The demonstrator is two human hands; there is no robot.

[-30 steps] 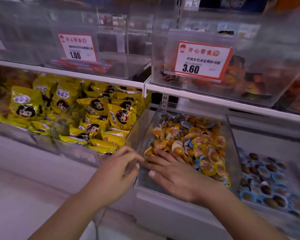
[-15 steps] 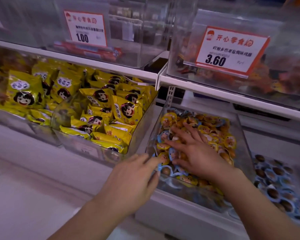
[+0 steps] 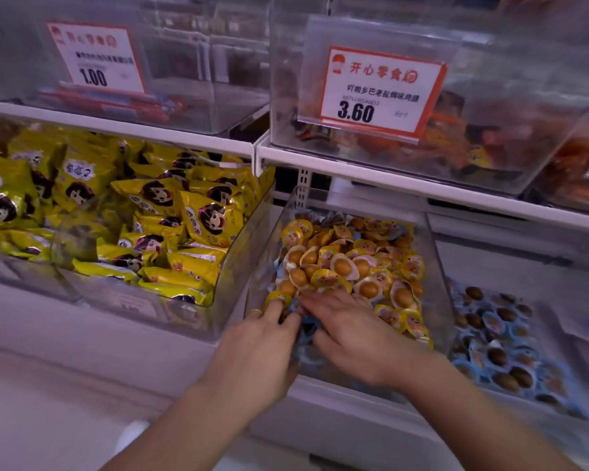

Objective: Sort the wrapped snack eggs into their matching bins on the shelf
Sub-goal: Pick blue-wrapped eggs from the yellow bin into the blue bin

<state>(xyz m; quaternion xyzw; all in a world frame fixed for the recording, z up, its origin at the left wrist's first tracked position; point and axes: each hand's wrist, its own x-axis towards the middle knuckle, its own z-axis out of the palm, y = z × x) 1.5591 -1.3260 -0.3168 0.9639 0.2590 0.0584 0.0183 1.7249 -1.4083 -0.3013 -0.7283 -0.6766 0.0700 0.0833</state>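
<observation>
A clear middle bin [image 3: 440, 266] holds a heap of yellow-wrapped snack eggs [image 3: 354, 263], with a few blue-wrapped eggs [image 3: 307, 329] at its front left corner. My left hand [image 3: 262, 348] reaches over the front wall, its fingertips touching a yellow-wrapped egg [image 3: 275, 296]. My right hand [image 3: 351, 334] lies flat with spread fingers on the eggs near the front, right beside the left hand. Neither hand visibly grips an egg. To the right, a low bin [image 3: 555, 321] holds blue-wrapped dark eggs [image 3: 504, 338].
On the left stands a clear bin of yellow snack packets [image 3: 157, 212]. The shelf above [image 3: 371, 164] carries clear boxes with price tags 1.00 [image 3: 94, 57] and 3.60 [image 3: 381, 91]. A white ledge [image 3: 82, 334] runs below the bins.
My left hand has moved from the bin's outer front edge into its front left corner. My right hand has drawn back from the middle of the heap to the front, beside the left.
</observation>
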